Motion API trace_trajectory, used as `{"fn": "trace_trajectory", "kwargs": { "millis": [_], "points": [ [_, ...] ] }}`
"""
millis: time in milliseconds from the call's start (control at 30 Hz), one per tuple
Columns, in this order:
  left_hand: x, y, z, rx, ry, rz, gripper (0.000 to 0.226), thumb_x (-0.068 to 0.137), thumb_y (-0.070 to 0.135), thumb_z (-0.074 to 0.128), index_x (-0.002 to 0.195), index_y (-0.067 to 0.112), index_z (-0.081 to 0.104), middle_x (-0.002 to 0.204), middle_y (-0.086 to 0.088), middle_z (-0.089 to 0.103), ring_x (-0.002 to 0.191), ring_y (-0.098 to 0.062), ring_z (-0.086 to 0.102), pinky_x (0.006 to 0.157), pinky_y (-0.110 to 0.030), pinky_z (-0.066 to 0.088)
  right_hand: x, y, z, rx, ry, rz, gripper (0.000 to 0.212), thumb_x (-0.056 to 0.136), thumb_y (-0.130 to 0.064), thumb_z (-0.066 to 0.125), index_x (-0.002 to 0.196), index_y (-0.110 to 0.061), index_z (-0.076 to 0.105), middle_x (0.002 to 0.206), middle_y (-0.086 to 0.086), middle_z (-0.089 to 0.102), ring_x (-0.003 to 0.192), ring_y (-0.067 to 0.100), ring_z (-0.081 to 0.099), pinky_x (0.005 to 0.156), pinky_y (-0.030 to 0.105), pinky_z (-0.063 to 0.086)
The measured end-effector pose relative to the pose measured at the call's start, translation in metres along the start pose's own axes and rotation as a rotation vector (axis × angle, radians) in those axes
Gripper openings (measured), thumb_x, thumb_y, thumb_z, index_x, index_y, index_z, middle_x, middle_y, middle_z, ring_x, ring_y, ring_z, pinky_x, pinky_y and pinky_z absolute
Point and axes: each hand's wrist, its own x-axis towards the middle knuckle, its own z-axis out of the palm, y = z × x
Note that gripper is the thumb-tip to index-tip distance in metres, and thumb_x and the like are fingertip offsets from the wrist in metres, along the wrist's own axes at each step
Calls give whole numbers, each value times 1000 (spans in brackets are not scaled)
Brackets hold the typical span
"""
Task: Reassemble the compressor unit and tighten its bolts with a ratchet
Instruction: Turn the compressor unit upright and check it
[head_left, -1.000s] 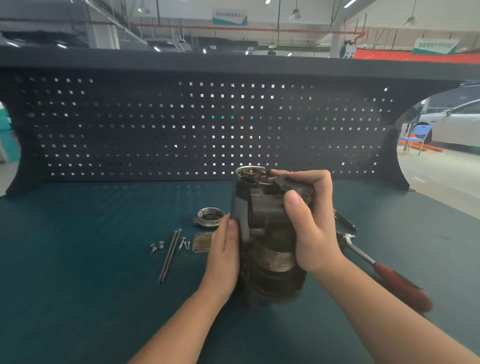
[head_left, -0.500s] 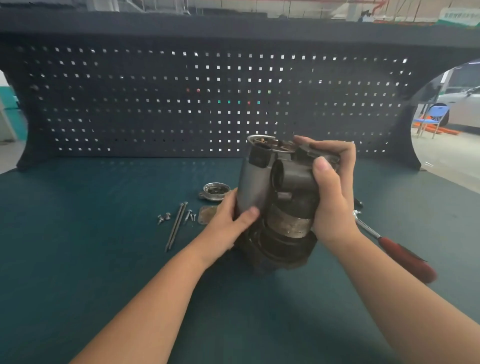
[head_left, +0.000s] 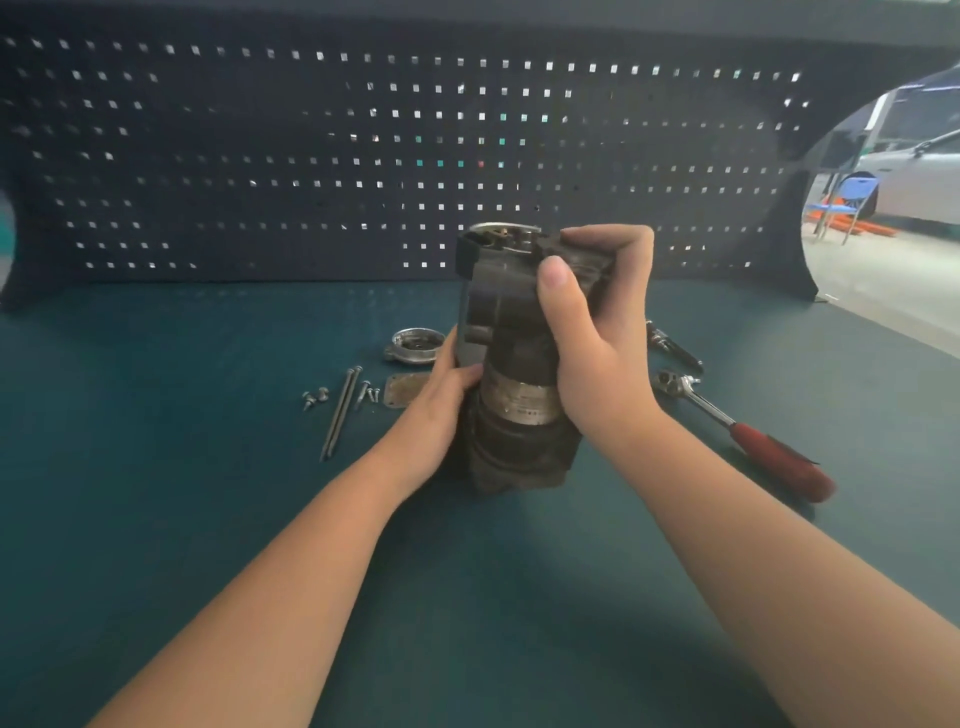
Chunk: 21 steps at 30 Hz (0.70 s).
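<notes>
- Head view: the right hand (head_left: 597, 332) is curled around the upper part of the compressor unit (head_left: 511, 364), thumb laid up its near face and fingers hooked over the top right edge, a firm wrap.
- The left hand (head_left: 441, 405) presses against the unit's lower left side, fingers partly bent, with the thumb tip touching the metal where the dark upper housing meets the lighter band.
- The compressor unit stands upright on the green bench top (head_left: 156, 493), its base on the surface near the middle of the bench, its open top showing metal parts inside.
- A pale metal band around the unit's middle carries small dark markings, too small to read.
- Just left of the unit lie a round metal cap (head_left: 415, 347) and a flat rectangular plate (head_left: 402, 389), the plate partly behind the left hand.
- Further left are two long bolts (head_left: 340, 413) lying side by side, with several short screws (head_left: 316, 397) on either side of their upper ends.
- To the right, a ratchet (head_left: 737, 431) with a red handle lies on the bench, its head towards the unit; a second dark tool (head_left: 672, 345) lies just beyond it.
- A dark pegboard (head_left: 311, 156) closes the back of the bench.
- Beyond its right edge show a blue chair (head_left: 844, 200) and part of a white car (head_left: 919, 176).
</notes>
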Motion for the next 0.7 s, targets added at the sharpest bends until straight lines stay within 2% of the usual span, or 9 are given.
{"fn": "trace_trajectory", "kwargs": {
  "millis": [67, 133, 200, 267, 367, 467, 533, 600, 700],
  "points": [
    [-3, 0, -1, -8, -2, -33, 53, 92, 53, 40, 144, 44, 34, 128, 34, 57, 121, 12, 50, 98, -11, 43, 0, -4, 3, -36, 21, -4, 19, 89, -38, 55, 102, -34, 42, 91, -35, 56, 85, -9, 57, 76, 12, 45],
    [-12, 5, 1, -1, 126, -31, 45, 103, 44, 36, 148, 40, 33, 142, 21, 50, 133, 1, 44, 114, -31, 35, 0, -6, 6, -76, 38, -16, 20, 88, -42, 55, 101, -35, 42, 94, -29, 57, 87, -5, 57, 78, 15, 46],
    [-28, 10, 4, -108, 299, 20, 36, 105, 29, 38, 139, 34, 46, 134, 16, 58, 128, -3, 50, 111, -36, 39, -1, -9, 9, -135, 37, -5, 20, 86, -47, 54, 99, -39, 41, 101, -11, 59, 95, 10, 59, 84, 30, 50],
    [-47, 14, 7, -152, 267, 70, 41, 94, 14, 48, 126, 39, 54, 117, 18, 67, 115, -1, 59, 98, -31, 49, -2, -13, 17, -232, 39, -8, 18, 87, -49, 53, 95, -42, 39, 101, -7, 55, 101, 21, 55, 88, 37, 47],
    [-65, 22, 19, 13, 4, 80, 79, 74, 14, 64, 138, 46, 30, 122, 25, 59, 110, 2, 59, 86, -17, 53, -5, -17, 33, -395, 83, -58, 19, 89, -50, 50, 98, -36, 40, 100, -9, 48, 102, 17, 43, 90, 28, 39],
    [-57, 19, 28, 135, 251, 20, 112, 60, 33, 88, 141, 45, 12, 129, 26, 50, 111, 8, 56, 83, -17, 52, -6, -20, 51, -609, 105, -65, 46, 91, -53, 46, 106, -9, 53, 106, 8, 53, 103, 25, 42, 95, 42, 40],
    [-49, 14, 27, 182, 357, 9, 109, 58, 37, 88, 141, 35, 18, 118, 23, 58, 99, 8, 61, 73, -14, 51, -6, -20, 56, -753, 88, -91, 54, 91, -54, 45, 108, -4, 56, 105, 14, 54, 101, 33, 45, 95, 50, 40],
    [-41, 4, 20, 196, 400, 0, 91, 63, 28, 88, 133, 28, 30, 104, 22, 63, 88, 12, 62, 63, -7, 47, -4, -18, 51, -858, 26, -146, 56, 91, -54, 45, 111, -3, 58, 102, 16, 55, 97, 37, 47, 96, 57, 39],
    [-32, -5, 13, 199, 403, 16, 71, 71, 17, 83, 123, 32, 37, 101, 24, 61, 88, 20, 58, 65, 1, 42, 9, -9, 28, -872, -122, -223, 56, 89, -57, 46, 119, -12, 60, 104, 10, 55, 100, 34, 45, 103, 63, 31]
  ]
}}
